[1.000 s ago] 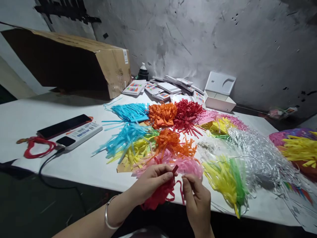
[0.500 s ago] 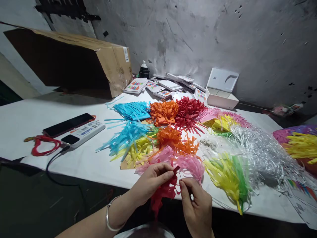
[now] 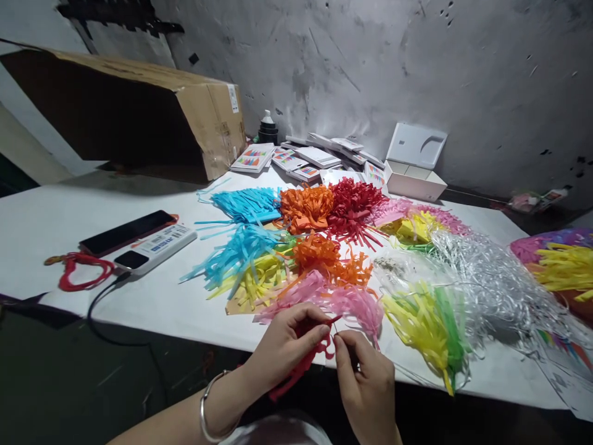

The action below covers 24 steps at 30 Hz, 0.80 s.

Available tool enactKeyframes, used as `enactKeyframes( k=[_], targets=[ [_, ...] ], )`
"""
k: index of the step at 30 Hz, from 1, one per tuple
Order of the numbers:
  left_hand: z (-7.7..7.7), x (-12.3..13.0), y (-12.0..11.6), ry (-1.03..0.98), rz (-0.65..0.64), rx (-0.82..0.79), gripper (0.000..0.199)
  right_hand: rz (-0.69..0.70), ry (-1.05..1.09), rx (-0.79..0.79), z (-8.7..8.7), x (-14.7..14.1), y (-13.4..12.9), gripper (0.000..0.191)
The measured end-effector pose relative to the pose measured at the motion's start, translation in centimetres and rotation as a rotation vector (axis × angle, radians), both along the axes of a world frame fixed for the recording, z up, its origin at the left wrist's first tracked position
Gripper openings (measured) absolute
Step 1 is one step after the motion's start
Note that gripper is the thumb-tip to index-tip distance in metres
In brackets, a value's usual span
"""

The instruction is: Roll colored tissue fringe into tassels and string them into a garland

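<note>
Red curly fringe [image 3: 296, 374] — left hand [image 3: 288, 340] grip pinching it | right hand [image 3: 365, 384] grip — pinching slim needle-like piece [image 3: 336, 327]

You have one left hand [image 3: 285, 341], one right hand [image 3: 365, 377], one held red fringe [image 3: 301, 369], one bangle [image 3: 204, 413], one phone [image 3: 126, 233], one cardboard box [image 3: 217, 117] and one open white box [image 3: 414, 183].

Looks like a craft workshop: bare, scarred grey wall [image 3: 352, 68], a white worktop [image 3: 41, 228] heaped with coloured tassels [image 3: 306, 207], piled printed packs [image 3: 317, 157] and a big cardboard box [image 3: 210, 120]
</note>
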<state>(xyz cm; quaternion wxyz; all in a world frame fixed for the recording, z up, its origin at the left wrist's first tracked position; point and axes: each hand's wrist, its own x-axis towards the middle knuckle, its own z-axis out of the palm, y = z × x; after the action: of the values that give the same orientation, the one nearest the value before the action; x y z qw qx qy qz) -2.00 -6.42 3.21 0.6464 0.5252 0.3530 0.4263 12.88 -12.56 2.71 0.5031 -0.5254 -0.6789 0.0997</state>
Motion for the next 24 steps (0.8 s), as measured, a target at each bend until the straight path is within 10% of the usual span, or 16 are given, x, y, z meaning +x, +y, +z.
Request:
enactKeyframes(
  k=[15, 24],
  targets=[
    [-1.4, -0.1, -0.1, 0.193, 0.094, 0.314, 0.008, -0.078, -0.034, -0.081, -0.1, 0.2, 0.0, 0.024],
    [-1.3, -0.4, 0.0, 0.221, -0.056, 0.467, 0.006, 0.072, 0.802, -0.571, -1.7, 0.2, 0.5, 0.043]
  ],
)
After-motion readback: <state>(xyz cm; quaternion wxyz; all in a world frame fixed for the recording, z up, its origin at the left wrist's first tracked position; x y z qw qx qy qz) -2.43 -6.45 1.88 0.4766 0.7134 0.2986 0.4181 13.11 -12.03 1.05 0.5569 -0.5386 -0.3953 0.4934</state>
